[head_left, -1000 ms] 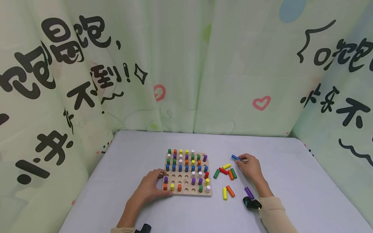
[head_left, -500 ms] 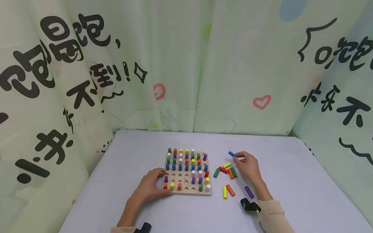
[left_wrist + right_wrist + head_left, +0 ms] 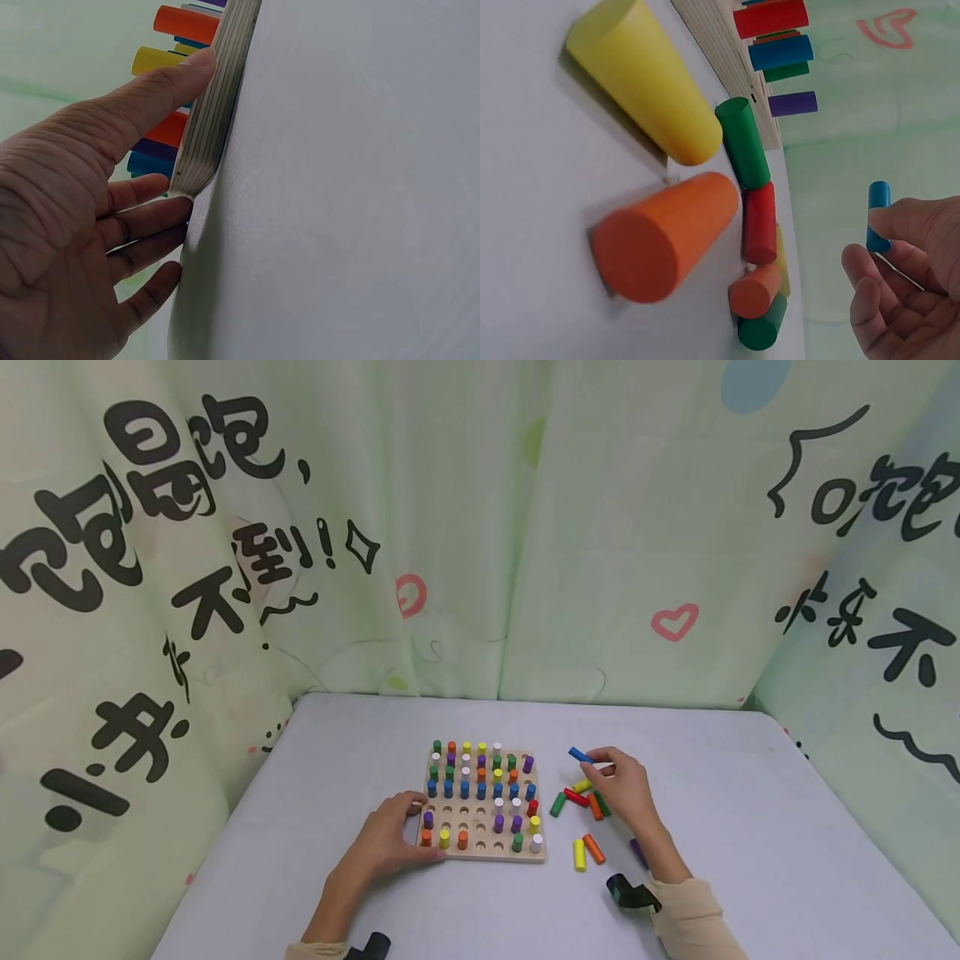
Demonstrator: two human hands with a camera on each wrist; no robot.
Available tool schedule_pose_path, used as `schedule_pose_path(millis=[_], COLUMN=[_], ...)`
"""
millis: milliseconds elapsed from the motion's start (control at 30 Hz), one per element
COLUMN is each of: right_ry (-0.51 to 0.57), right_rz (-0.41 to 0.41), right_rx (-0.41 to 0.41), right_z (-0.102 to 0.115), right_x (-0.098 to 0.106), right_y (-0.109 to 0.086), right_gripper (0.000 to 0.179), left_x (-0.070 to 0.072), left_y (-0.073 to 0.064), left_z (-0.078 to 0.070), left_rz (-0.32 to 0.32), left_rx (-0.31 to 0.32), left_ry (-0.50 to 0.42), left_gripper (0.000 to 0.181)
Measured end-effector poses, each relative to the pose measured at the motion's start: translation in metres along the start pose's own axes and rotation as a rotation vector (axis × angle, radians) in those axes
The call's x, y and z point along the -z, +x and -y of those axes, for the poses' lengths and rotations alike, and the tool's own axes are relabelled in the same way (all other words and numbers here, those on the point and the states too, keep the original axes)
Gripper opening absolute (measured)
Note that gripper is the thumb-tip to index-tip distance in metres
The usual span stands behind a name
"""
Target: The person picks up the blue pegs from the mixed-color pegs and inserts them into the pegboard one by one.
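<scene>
A wooden pegboard (image 3: 465,852) lies on the table, with colored pegs standing in many of its holes. My left hand (image 3: 390,837) holds its near left corner, thumb along the front edge and fingers at the left side; the left wrist view shows the thumb (image 3: 172,81) against the layered wood. Right of the board, my right hand (image 3: 624,783) pinches a blue peg (image 3: 579,755) between thumb and fingertips, raised and tilted. In the right wrist view the same blue peg (image 3: 878,191) stands out past the thumb, while the other fingers curl loosely below.
Loose pegs lie right of the board: a red peg (image 3: 576,797), green peg (image 3: 558,804), yellow peg (image 3: 579,855), orange peg (image 3: 594,848) and several others. My right forearm partly covers a purple peg (image 3: 638,852). A printed curtain (image 3: 585,568) surrounds the table.
My right hand has moved left toward the pegboard with the blue peg, and its forearm now partly covers the purple peg. My left hand stays at the board's corner.
</scene>
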State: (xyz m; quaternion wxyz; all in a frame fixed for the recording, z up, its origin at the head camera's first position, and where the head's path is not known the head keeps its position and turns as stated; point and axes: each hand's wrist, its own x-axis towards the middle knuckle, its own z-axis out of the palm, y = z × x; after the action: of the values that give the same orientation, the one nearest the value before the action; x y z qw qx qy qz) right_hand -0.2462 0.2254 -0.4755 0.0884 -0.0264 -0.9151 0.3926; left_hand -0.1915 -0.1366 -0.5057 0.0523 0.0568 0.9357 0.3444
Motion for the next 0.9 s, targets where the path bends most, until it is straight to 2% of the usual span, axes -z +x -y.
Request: schedule_pose_path(millis=[233,400,633,900], right_ry=[0.036,0.072,0.115,0.169], right_rz=[0.038,0.054,0.063,0.080], right_rx=[-0.002,0.003,0.057,0.065], right_z=[0.014,0.023,0.035,0.051], right_x=[-0.009,-0.019,-0.030,-0.040], right_y=[-0.004,-0.007,-0.012,-0.021], right_gripper=[0.025,0.025,0.024,0.024], left_x=[0.001,0.001,0.000,-0.001], left_y=[0.000,0.000,0.000,0.000], left_z=[-0.001,-0.001,0.000,0.003], left_rz=[0.007,0.017,0.018,0.011], left_rx=[0.020,0.011,0.010,-0.011], left_ry=[0.003,-0.009,-0.003,-0.015], left_gripper=[0.091,0.094,0.096,0.095])
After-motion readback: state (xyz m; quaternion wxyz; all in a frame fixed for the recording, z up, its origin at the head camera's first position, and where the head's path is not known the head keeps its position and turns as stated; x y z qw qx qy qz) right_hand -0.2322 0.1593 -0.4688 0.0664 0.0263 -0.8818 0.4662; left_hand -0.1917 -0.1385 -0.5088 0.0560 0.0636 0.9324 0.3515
